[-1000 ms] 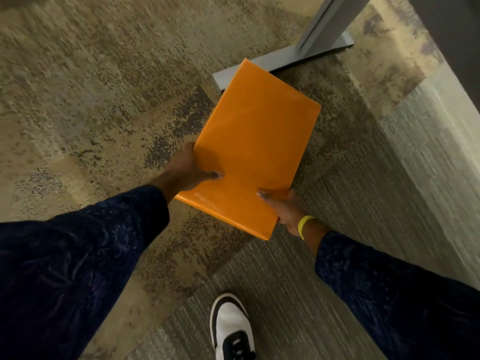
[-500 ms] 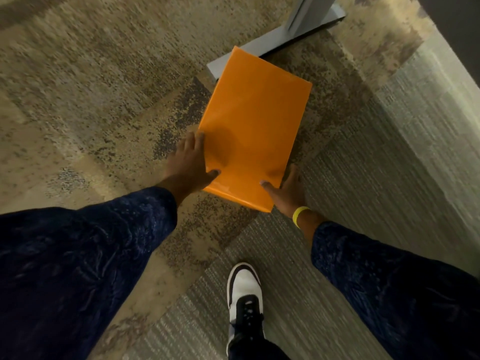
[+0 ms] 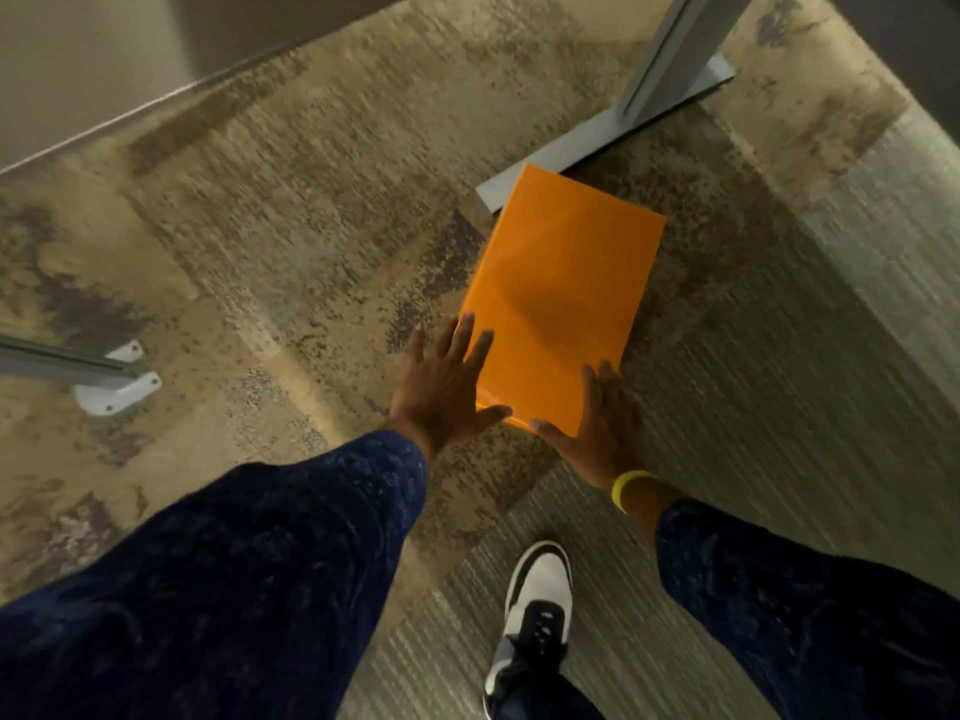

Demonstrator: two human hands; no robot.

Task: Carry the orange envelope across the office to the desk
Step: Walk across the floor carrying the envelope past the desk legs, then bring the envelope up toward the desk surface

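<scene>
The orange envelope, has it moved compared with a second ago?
Yes. The orange envelope now covers less of the grey metal foot, so it has drawn back toward the person and lower relative to it.

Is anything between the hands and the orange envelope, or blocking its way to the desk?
Nothing separates them: the left hand and right hand both touch the envelope at its near end. Ahead, a grey metal foot lies on the carpet beyond its far edge. No desktop is in view.

A single head-worn camera looks steeply down and forward from standing height; its wide lens bends the carpet (image 3: 270, 241); both sleeves fill the near bottom edge; a shoe (image 3: 537, 600) shows directly below.
</scene>
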